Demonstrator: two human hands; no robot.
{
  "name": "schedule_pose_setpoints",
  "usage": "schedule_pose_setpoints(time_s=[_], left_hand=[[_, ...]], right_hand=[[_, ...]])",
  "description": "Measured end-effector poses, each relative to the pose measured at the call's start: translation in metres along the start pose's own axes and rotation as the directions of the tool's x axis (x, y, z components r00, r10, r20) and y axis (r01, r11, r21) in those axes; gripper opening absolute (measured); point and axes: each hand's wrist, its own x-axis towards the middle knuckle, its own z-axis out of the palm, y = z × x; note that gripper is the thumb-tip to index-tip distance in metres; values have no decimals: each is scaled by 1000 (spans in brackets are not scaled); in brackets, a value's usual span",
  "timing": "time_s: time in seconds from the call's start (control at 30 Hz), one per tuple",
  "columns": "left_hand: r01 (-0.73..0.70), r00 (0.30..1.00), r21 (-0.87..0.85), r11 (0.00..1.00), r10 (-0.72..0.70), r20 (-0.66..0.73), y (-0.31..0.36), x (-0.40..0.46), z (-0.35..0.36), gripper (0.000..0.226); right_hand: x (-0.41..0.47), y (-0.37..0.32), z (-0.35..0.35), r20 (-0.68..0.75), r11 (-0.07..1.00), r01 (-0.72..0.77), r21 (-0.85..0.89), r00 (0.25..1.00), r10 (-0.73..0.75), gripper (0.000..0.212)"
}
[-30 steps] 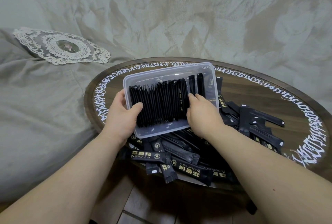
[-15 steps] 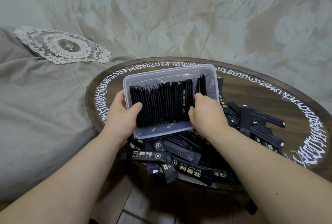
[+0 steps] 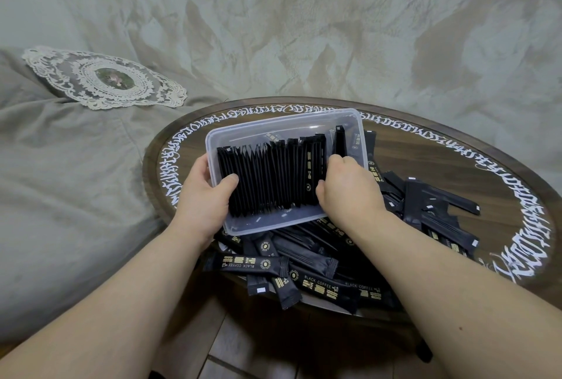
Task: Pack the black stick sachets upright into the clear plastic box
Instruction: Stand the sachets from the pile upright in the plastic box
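A box point(image 3: 307, 220) sits on a round table point(image 3: 425, 162), a row of sachets point(image 3: 270, 178) standing inside between a left hand point(image 3: 203, 196) and right hand point(image 3: 346, 190). Loose sachets point(image 3: 319, 275) lie near and right; a doily point(image 3: 103, 80) lies far left.

Both forearms reached forward to the clear plastic box point(image 3: 304, 123). The left hand point(image 3: 203, 196) gripped its left wall, thumb hooked inside over the rim. The right hand point(image 3: 343, 187) sat curled inside its right half, knuckles up, fingers hidden.
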Motion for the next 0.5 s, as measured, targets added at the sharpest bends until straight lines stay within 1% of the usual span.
schedule_pose_setpoints(time_s=[0.2, 0.33, 0.5], left_hand=[[11, 1000, 16, 1000, -11, 6, -1, 0, -1, 44], [11, 1000, 33, 999, -10, -8, 0, 0, 0, 43], [20, 1000, 50, 999, -20, 7, -1, 0, -1, 46]], right_hand=[[1, 2, 2, -5, 999, -22, 24, 1000, 23, 16], [0, 3, 4, -10, 1000, -3, 22, 1000, 3, 15], [0, 6, 5, -14, 1000, 17, 26, 1000, -17, 14]])
